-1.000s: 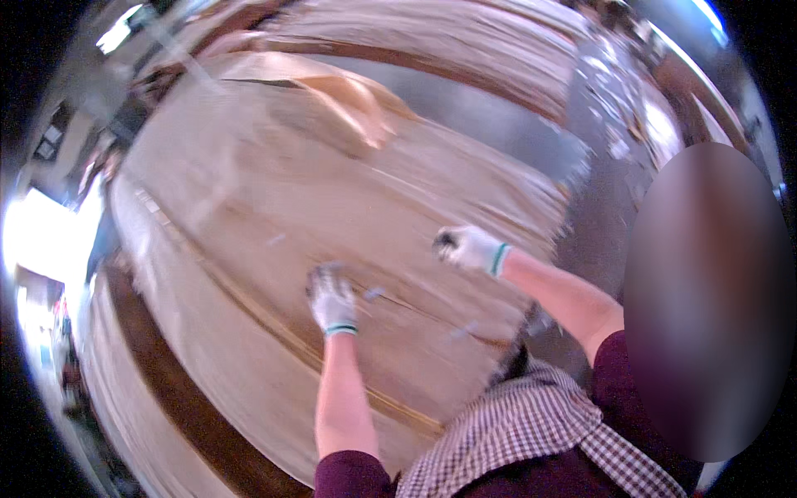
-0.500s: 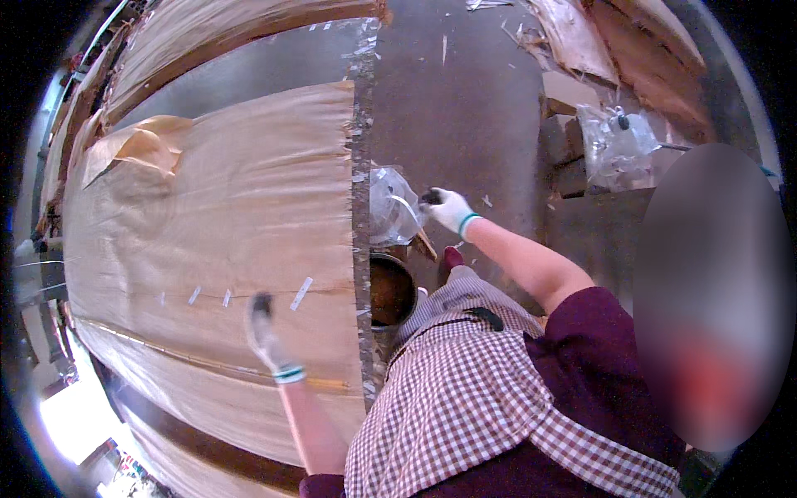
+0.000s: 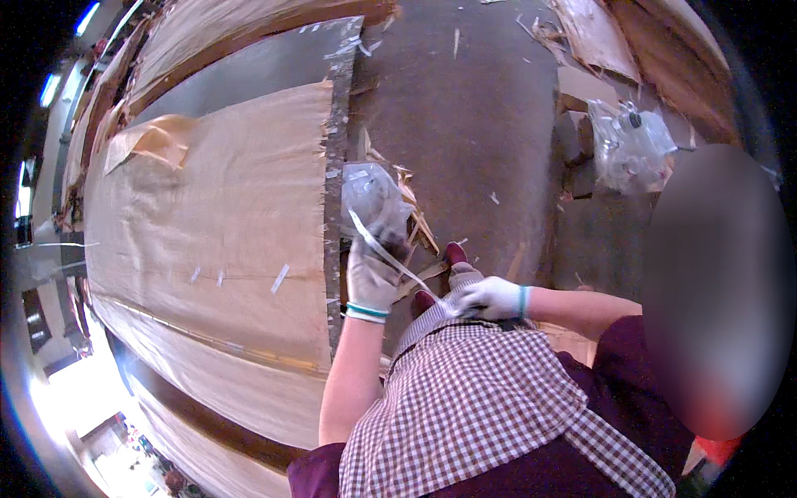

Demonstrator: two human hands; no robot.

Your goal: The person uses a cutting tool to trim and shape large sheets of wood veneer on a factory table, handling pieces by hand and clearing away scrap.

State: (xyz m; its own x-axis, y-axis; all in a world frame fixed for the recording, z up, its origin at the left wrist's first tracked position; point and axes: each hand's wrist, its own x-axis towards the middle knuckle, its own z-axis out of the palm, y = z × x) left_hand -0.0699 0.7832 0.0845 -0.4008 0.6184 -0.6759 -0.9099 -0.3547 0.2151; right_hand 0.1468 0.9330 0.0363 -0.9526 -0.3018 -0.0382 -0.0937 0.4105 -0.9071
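Observation:
My right hand, in a white glove with a teal cuff, is closed on the lower end of a white tape strip in front of my waist. The strip runs slantwise up to a clear plastic bag hanging at the table's edge. My left hand, gloved with dark fingertips, is just below the bag and under the strip; whether its fingers grip anything is hidden. To its left lies a wide tan veneer sheet with short white tape pieces stuck on it.
A folded veneer scrap lies on the sheet's far left. Wood splinters litter the floor beside the table edge. Boxes with another plastic bag stand at the right, near a blurred person.
My left hand has moved right, from over the veneer to beside the bag. My right hand has come from the bag back toward my waist, with the tape strip now stretched out.

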